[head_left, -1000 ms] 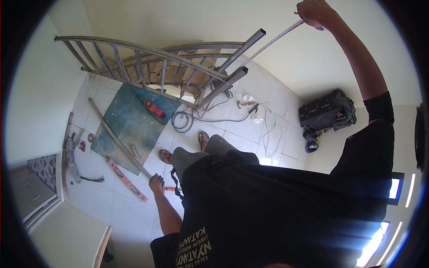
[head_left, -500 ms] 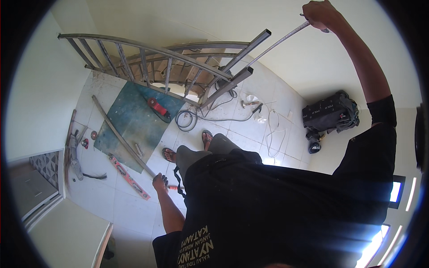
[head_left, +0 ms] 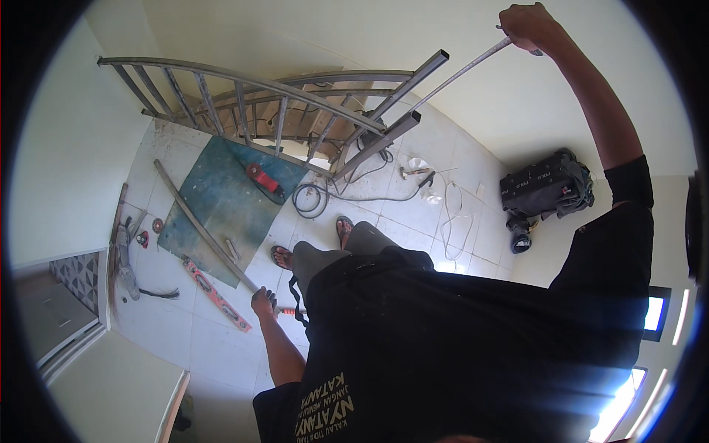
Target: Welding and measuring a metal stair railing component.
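Down at the left, my left hand (head_left: 264, 302) is closed around the near end of a long grey metal bar (head_left: 193, 214), which slants away across a teal mat. Beside that hand a short red-and-white striped piece (head_left: 292, 311) sticks out; whether I hold it too I cannot tell. Raised high at the upper right, my right hand (head_left: 526, 28) is wrapped round the top of a thin metal rod (head_left: 464, 71). The rod runs down past the metal stair railing (head_left: 244, 80), and its lower end is hidden behind the railing's posts.
On the teal mat (head_left: 214, 184) lies a red angle grinder (head_left: 263, 179). A red spirit level (head_left: 216, 293) rests on white tiles. Ahead are cables (head_left: 314, 201) and a hammer (head_left: 415, 171). A black bag (head_left: 546, 184) stands against the right wall.
Hardly anything differs. The view has shifted very slightly, and both hands keep their grip on the bar and the rod.
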Demonstrator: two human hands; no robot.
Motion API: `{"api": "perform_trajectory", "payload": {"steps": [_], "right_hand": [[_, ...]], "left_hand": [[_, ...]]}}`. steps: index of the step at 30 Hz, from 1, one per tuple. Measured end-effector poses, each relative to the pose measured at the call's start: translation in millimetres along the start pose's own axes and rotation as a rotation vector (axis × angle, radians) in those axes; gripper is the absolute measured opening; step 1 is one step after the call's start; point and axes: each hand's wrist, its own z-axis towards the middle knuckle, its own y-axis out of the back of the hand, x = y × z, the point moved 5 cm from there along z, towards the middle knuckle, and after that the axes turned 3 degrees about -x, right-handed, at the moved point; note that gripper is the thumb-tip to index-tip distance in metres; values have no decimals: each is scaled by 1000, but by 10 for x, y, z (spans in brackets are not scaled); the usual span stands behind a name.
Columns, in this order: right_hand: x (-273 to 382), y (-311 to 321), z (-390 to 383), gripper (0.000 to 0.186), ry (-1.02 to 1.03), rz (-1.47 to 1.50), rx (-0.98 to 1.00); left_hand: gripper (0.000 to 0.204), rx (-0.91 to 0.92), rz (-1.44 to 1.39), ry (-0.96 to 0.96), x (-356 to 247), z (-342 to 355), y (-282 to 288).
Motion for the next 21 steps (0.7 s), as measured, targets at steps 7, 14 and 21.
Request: {"api": "perform_trajectory", "payload": {"steps": [7,14,21], "right_hand": [[60,204,-195,21,365,213,-332],[71,-16,79,22,-374,-217,417],[260,184,129,22,-43,15,45]], "left_hand": [[34,9,-16,19,41,45,-6],[33,-1,-32,8,82,34,28],[32,19,11,27,55,73,-8]]}}
